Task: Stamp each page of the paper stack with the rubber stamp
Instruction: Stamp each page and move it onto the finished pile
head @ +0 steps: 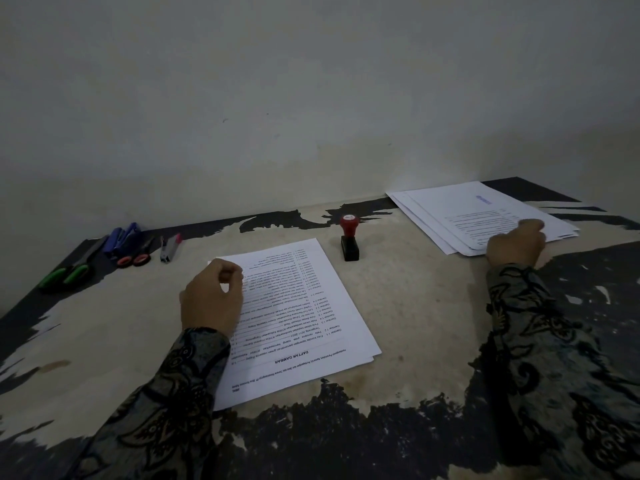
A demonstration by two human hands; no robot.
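The paper stack (298, 306) is pressed under the curled left hand (211, 299), nothing gripped. The rubber stamp (349, 242) stands ungripped between both hands. The stamped pile (467, 216) is touched by the right hand (516, 242); its grip cannot be told.

Rubber stamp (349, 237) stands upright between two paper stacks, left hand (212, 296) and right hand (516, 242) resting on them.
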